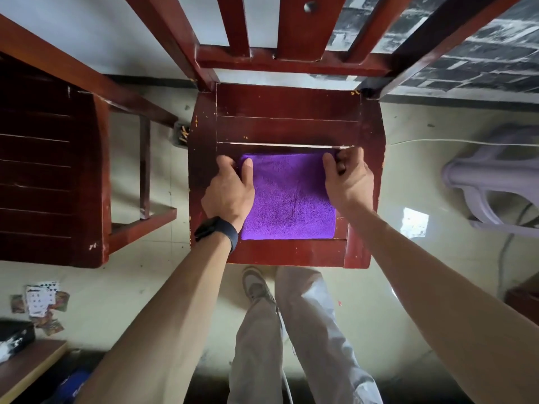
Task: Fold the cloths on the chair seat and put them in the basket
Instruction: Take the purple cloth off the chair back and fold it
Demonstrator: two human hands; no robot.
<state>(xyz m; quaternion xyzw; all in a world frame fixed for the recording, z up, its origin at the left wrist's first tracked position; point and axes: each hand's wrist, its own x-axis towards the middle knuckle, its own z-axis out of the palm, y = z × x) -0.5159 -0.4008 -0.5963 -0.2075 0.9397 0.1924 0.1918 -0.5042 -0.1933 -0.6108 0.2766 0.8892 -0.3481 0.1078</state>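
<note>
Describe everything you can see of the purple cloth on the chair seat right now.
The purple cloth is a fluffy, terry-like rectangle, apparently folded, with a rounded far edge. It lies flat on the front half of the wooden chair seat, its near edge by the front rail. The left hand pinches its far left corner, the right hand its far right corner, thumbs on top.

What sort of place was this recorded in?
Likely a lived-in room in a home, not a lab: a worn wooden chair, loose cards littering the tiled floor, and a brick-pattern wall.
</note>
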